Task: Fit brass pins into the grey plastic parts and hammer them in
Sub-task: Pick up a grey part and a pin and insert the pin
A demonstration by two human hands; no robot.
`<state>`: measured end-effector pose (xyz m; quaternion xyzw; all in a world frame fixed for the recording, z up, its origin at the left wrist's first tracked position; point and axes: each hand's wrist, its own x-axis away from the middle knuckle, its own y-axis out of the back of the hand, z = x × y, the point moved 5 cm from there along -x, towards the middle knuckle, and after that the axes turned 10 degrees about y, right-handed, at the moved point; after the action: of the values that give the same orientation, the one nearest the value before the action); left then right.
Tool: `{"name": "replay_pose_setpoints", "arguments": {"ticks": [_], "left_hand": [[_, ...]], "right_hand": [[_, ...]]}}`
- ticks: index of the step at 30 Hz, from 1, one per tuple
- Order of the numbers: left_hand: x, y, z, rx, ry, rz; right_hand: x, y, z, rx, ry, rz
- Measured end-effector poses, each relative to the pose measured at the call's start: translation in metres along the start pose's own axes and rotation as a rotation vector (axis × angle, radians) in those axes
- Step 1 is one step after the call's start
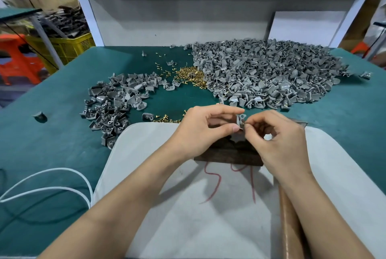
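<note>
My left hand (200, 131) pinches a small grey plastic part (240, 120) between thumb and forefinger, above a dark wooden block (229, 154). My right hand (277, 139) meets it from the right, fingertips pinched against the part's edge; whatever they hold is too small to see. A large heap of grey parts (271, 74) fills the back right of the green table, and a smaller heap (117, 102) lies at the left. Loose brass pins (189, 74) are piled between the heaps, with a few more (167, 119) just beyond my left hand.
A pale grey board (188, 206) with red scribbles covers the near table under the block. A wooden handle (290, 227) lies under my right forearm. A white cable (52, 181) loops at the left. White shelf posts (87, 14) and a back panel close off the far side.
</note>
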<state>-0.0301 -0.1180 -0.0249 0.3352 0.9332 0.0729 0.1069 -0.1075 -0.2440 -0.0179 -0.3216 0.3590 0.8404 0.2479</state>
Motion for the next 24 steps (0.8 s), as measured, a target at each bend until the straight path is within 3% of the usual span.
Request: {"name": "replay_pose_setpoints", "arguments": {"ticks": [24], "left_hand": [[-0.0004, 0.0015, 0.0035, -0.015, 0.054, -0.014]], "right_hand": [[0.0038, -0.0011, -0.0094, -0.173, -0.143, 0.034]]}}
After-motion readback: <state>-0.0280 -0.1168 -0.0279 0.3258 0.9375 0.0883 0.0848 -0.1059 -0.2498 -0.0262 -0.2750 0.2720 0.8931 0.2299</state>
